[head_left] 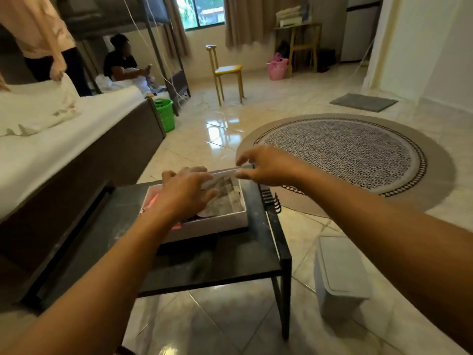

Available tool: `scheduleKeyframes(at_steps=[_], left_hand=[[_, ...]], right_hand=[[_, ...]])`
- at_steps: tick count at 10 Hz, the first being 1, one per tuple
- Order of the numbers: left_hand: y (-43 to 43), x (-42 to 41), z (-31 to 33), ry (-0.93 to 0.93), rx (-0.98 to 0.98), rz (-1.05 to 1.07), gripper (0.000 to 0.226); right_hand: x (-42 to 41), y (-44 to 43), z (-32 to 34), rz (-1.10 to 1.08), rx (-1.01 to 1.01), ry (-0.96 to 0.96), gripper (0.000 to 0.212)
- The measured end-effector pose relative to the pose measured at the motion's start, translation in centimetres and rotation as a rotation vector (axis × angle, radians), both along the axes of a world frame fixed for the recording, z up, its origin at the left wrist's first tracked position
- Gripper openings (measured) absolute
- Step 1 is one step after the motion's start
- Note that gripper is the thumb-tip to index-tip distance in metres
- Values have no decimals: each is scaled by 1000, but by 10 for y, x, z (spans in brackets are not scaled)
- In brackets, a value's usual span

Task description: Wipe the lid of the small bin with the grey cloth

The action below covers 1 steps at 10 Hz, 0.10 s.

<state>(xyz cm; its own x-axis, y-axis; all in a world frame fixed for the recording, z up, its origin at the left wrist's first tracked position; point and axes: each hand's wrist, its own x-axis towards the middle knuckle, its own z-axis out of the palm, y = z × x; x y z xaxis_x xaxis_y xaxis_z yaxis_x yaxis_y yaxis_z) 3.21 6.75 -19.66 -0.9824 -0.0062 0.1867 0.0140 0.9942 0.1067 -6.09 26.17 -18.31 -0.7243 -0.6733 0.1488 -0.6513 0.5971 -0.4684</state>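
Note:
A small grey bin (pixel 340 275) with a flat lid stands on the floor to the right of a black side table (pixel 230 262). On the table sits a white tray (pixel 225 221) holding a grey cloth (pixel 225 198) and other items. My left hand (pixel 184 193) reaches into the tray, fingers spread over the cloth; whether it grips the cloth is hidden. My right hand (pixel 263 165) pinches the tray's far right rim between thumb and fingers.
A bed (pixel 64 149) with white sheets lies at left, a green basket (pixel 165 114) at its foot. A round patterned rug (pixel 345 152) covers the floor ahead. A yellow chair (pixel 226 73), a pink basket (pixel 277 66) and two people are further back.

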Motion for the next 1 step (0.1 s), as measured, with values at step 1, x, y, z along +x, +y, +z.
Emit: scheduleKeyframes(at_steps=[1], left_hand=[[10, 47, -11, 368, 159, -148, 28]], right_hand=[[-3, 66, 13, -78, -126, -11, 37]])
